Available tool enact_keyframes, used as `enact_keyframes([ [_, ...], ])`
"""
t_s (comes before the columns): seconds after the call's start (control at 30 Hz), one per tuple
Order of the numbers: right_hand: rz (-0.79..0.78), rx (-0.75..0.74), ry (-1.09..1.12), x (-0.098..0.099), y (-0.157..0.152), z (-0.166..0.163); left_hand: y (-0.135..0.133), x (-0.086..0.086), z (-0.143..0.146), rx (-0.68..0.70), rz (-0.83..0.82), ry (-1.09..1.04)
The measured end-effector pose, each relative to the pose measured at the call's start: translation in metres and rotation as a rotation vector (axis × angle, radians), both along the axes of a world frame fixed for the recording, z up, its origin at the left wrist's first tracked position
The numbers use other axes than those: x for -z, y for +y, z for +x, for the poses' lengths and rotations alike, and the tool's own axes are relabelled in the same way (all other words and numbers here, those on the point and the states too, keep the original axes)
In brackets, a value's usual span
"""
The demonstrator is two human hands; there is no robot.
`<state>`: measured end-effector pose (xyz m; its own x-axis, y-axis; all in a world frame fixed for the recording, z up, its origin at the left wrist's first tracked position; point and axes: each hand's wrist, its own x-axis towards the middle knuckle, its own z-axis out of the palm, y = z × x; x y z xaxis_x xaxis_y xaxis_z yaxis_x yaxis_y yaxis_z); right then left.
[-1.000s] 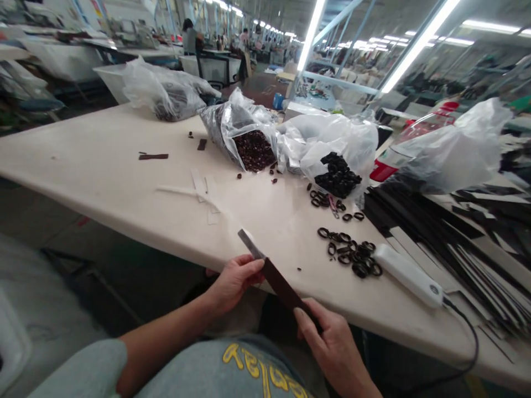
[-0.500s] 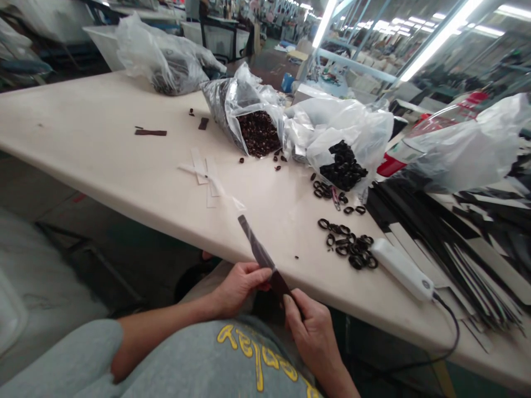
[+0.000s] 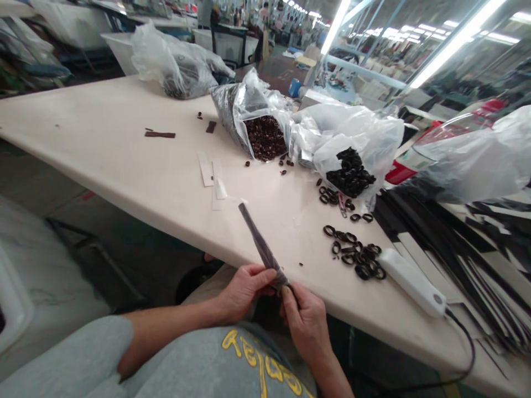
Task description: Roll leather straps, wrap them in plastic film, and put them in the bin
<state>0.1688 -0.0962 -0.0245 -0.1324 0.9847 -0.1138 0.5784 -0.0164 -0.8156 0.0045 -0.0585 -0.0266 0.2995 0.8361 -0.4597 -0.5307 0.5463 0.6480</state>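
A dark brown strap (image 3: 258, 236) with clear plastic around it slants up and left from my hands over the table's front edge. My left hand (image 3: 245, 287) pinches it near its lower part, thumb on top. Close beside it, my right hand (image 3: 306, 314) is closed on the lower end, which its fingers hide. Beyond the strap's tip lie thin white strips (image 3: 204, 169) and a wisp of clear film. Black loops (image 3: 360, 260) are piled on the table to the right of my hands.
A white corded device (image 3: 414, 283) lies right of the loops, beside a stack of long black strips (image 3: 460, 260). Behind stand plastic bags of brown pieces (image 3: 265, 138) and black pieces (image 3: 350, 174). A short brown strip (image 3: 160, 134) lies on the table (image 3: 91, 127) at left.
My right hand has come closer to my left. Plastic now reaches lower on the strap, where bare brown showed between the hands before. The view has shifted slightly.
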Motion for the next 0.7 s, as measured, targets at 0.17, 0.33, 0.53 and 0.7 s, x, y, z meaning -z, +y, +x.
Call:
enact_keyframes([
  [0.17, 0.039, -0.048, 0.007, 0.001, -0.001, 0.001, 0.006, -0.005, -0.008, -0.045, 0.075, 0.083],
  [0.33, 0.061, -0.042, -0.026, 0.007, -0.008, 0.002, 0.014, -0.006, -0.011, -0.138, -0.018, 0.022],
  [0.53, 0.064, 0.021, 0.053, 0.012, -0.001, 0.001, 0.002, -0.013, -0.004, 0.045, 0.098, 0.101],
  [0.7, 0.09, -0.025, 0.012, 0.018, -0.006, 0.003, 0.018, -0.014, -0.017, -0.166, 0.111, 0.165],
])
